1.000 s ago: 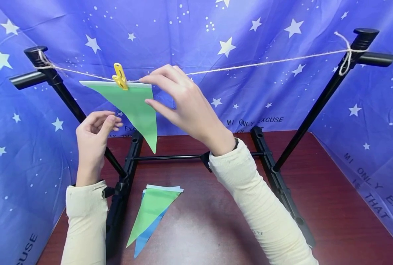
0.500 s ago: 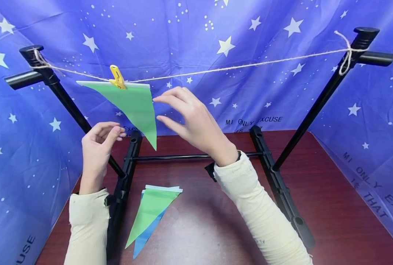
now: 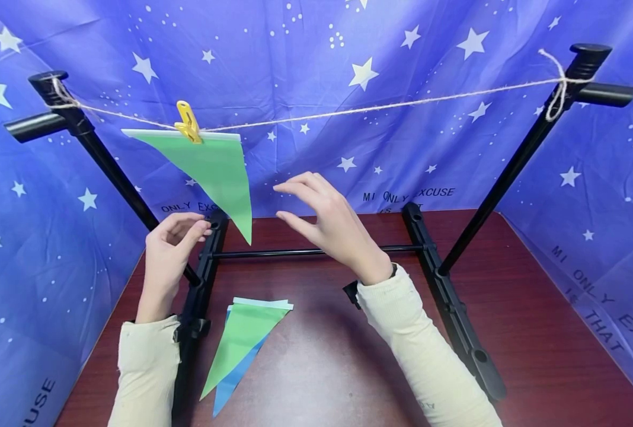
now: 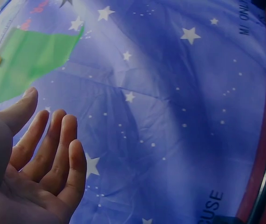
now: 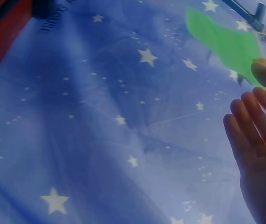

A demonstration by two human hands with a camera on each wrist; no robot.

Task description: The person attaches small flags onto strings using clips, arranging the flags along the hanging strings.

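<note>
A green triangular pennant (image 3: 215,163) hangs by its white top edge from the string (image 3: 348,111), held there by a yellow clothespin (image 3: 188,123). My left hand (image 3: 169,255) is below and left of it, fingers loosely bent with nothing in them. To the right of the pennant my right hand (image 3: 329,222) hovers, thumb and fingers apart around air. Both wrist views show the relaxed fingers of the left hand (image 4: 44,163) and the right hand (image 5: 258,140), with the pennant behind. On the table lie a green pennant (image 3: 247,338) and, mostly covered under it, a blue pennant (image 3: 236,379).
The string is tied between two slanting black posts, the left post (image 3: 108,160) and the right post (image 3: 503,178). Their black base has a thin crossbar (image 3: 274,254) and stands on a dark red table (image 3: 316,379). A blue star-printed cloth (image 3: 306,53) encloses the back and sides.
My right hand has left the pennant's upper right corner, moving down and right. The left hand has lowered and shifted slightly right. The pennant stays clipped on the string.
</note>
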